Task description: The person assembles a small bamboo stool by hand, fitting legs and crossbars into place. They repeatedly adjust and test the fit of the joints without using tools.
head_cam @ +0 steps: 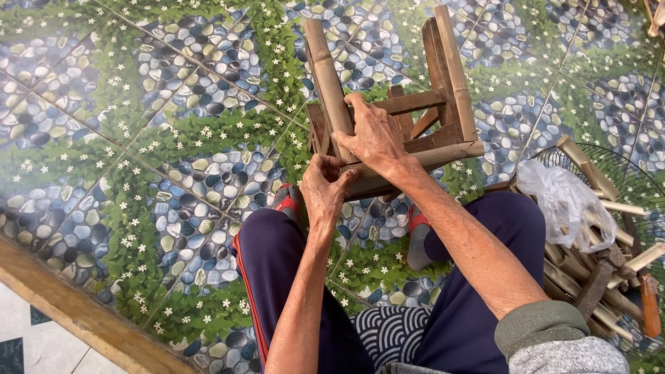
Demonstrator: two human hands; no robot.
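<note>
You hold one bamboo frame (405, 118) above your knees, over the tiled floor (138, 138). Your right hand (374, 135) lies palm-down on top, its fingers (346, 147) curled around a thick pole. Your left hand (325, 190) reaches up from below, fingers pinching the frame's lower bar. Beside your right leg, one wire basket (634, 183) holds many bamboo sticks and one plastic bag (564, 201).

bamboo frame (415, 131) tan-brown | floor tiles (138, 138) green, pebble-and-flower print | trousers (478, 305) navy, red stripe
</note>
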